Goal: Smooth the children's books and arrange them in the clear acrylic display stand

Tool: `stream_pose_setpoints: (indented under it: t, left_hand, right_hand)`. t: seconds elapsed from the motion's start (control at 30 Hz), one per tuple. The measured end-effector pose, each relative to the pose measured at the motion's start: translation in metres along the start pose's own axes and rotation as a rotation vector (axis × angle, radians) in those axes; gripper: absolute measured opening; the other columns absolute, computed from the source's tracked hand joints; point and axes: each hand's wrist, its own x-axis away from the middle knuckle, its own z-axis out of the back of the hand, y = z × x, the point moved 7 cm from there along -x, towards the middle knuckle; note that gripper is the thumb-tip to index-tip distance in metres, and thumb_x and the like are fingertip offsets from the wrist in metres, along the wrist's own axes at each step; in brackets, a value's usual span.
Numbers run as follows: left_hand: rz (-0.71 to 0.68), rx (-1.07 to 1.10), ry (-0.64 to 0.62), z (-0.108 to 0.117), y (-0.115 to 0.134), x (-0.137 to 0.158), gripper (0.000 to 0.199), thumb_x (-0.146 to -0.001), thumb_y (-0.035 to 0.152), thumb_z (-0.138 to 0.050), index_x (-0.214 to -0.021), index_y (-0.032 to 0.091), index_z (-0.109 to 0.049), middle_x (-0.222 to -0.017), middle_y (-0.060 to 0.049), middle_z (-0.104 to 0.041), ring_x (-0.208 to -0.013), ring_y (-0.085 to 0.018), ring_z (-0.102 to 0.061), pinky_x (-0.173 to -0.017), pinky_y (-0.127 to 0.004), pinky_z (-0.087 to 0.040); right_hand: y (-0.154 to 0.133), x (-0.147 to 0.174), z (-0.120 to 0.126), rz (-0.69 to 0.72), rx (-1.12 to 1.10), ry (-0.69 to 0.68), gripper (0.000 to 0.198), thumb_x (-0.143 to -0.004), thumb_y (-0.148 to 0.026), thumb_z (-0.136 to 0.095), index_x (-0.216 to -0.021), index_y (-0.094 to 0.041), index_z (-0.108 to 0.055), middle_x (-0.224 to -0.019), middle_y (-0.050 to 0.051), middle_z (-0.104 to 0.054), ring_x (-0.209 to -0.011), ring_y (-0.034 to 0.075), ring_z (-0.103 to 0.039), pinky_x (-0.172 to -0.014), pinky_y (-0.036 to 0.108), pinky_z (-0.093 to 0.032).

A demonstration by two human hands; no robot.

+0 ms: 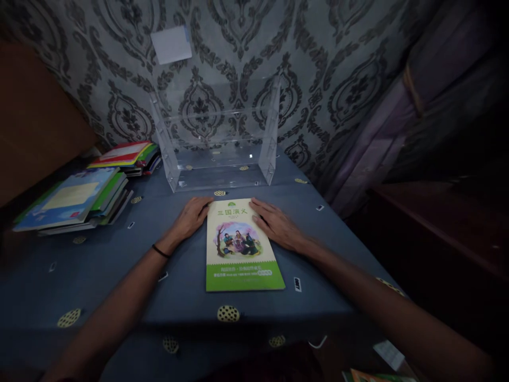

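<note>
- Patterned wallpaper [238,32] backs a dim room; blue cloth [170,297] with yellow pineapple prints covers the table before it
- Fingers of the left hand [193,216] are slightly bent, their tips touching the upper left corner of the book [240,246]; whether they grip it, I cannot tell
- Fingers of the right hand [277,222] stretch along the book's upper right edge, thumb apart from them and reaching the cover's margin; I cannot tell whether they grip either
- Between the two hands, the book lies flat and closed on the cloth, its bottom edge towards the person; its cream cover bears green Chinese characters, a picture of figures beside a pink tree and a green band along the bottom
- Left of the book, a dark band [161,251] circles the left wrist
- Beyond the book, a transparent rack [217,135] stands near the wall
- Well left of the book lie two stacks: the nearer stack [73,196] with a blue cover on top; the farther stack [127,156] with red and yellow at its top
- High beyond the book, a white card [172,45] shows against the wallpaper
- Far right of the book, a pale purple curtain [369,127] is gathered by a tie [412,91]; below it sits dark reddish furniture [441,228]
</note>
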Motion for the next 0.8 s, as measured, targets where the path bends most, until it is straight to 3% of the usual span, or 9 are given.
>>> stream_pose_setpoints:
  t: [0.47,0.8]
  left_hand:
    - [0.003,0.037,-0.004,0.0018,0.0016,-0.0004,0.029,-0.101,0.028,-0.044,-0.122,0.021,-0.063,-0.115,-0.009,-0.073,-0.107,-0.024,-0.067,-0.098,-0.045,-0.053]
    - [-0.011,0.04,-0.007,0.0034,0.0022,-0.0007,0.03,-0.103,0.036,-0.043,-0.119,0.022,-0.065,-0.115,-0.008,-0.073,-0.107,-0.024,-0.066,-0.097,-0.043,-0.053]
  right_hand:
    - [-0.005,0.0002,0.0027,0.007,0.025,0.009,0.054,-0.104,-0.039,-0.032,-0.147,-0.012,-0.049,-0.154,0.016,-0.049,-0.142,0.028,-0.047,-0.118,0.053,-0.039]
    - [-0.0036,0.0006,0.0015,-0.013,-0.007,-0.001,0.053,-0.103,-0.038,-0.034,-0.151,-0.019,-0.046,-0.157,0.012,-0.046,-0.144,0.028,-0.045,-0.119,0.053,-0.037]
